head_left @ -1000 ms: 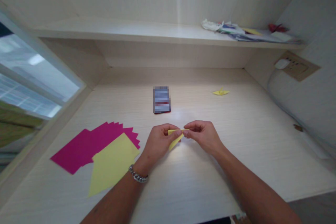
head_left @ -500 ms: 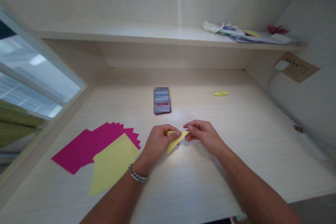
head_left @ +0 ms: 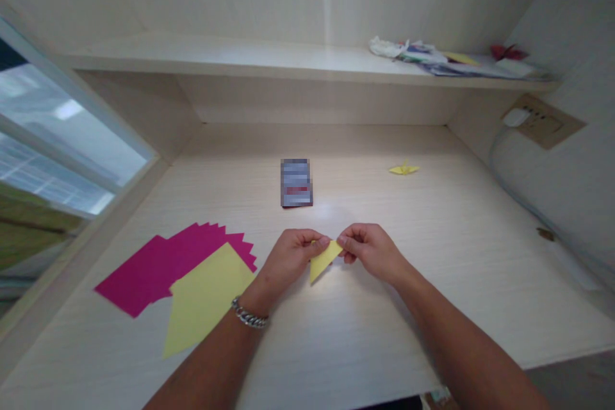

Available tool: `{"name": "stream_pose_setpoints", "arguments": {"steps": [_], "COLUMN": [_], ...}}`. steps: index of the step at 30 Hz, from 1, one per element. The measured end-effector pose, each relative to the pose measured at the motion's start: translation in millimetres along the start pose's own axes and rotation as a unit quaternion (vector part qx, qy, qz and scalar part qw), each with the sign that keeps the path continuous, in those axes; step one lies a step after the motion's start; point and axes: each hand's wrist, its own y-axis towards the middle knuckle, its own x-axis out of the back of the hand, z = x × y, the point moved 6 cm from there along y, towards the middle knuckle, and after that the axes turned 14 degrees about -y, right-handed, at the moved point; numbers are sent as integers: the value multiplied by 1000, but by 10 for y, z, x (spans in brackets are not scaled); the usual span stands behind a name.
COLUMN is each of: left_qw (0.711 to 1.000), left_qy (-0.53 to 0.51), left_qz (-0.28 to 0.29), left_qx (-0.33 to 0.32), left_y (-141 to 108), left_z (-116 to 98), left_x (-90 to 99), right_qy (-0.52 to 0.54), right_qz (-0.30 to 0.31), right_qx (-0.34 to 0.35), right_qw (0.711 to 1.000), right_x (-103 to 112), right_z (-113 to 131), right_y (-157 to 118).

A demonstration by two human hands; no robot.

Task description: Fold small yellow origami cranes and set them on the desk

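Observation:
A small piece of folded yellow paper (head_left: 323, 261), triangular in outline, is held between both hands over the desk. My left hand (head_left: 298, 256) pinches its upper left edge between thumb and fingers. At its right corner, my right hand (head_left: 368, 246) has closed thumb and fingertips on the paper. Fingers partly cover the top of the piece. Left of my wrist lie yellow paper sheets (head_left: 206, 301), overlapping a fan of magenta paper sheets (head_left: 144, 275).
Beyond my hands a phone-like rectangle with a blurred face (head_left: 296, 183) lies on the desk. A yellow folded paper crane (head_left: 404, 170) sits farther right. Papers (head_left: 446, 64) rest on the shelf (head_left: 230, 64). A charger (head_left: 516, 117) with a grey cable is plugged in at right.
My right hand has closed its thumb and fingers on the paper's right corner, which they were loosely beside before. The paper has shifted and tilted slightly.

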Motion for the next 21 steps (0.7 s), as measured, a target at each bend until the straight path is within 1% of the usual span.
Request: {"name": "stream_pose_setpoints", "arguments": {"steps": [5,8,10,13,15,21], "left_qw": [999,999,1000,998,996,997], "left_qy": [-36,-37,-26,6,27,31], "left_qz": [11,8,-12,-64,-82,-61], "left_qx": [-3,-9,-6,-11,-21,-33], "left_y": [-7,-6,1,0,-12,-42], "left_z": [-5,-14,-6,-5,-24,-72], "left_x": [-26,-31,-6,59,73,14], "right_qy": [-26,-46,-53,-51,-51,-71], "right_qz": [-23,-37,-47,-52,-50,-36], "right_qx": [14,24,27,27,31,57], "right_qw": [999,998,997,997,997,995], "right_x": [28,54,73,83,72,-16], "right_z": [-12,-40,-58,-72,-62,-13], "right_y": [13,33,42,47,45,27]}}
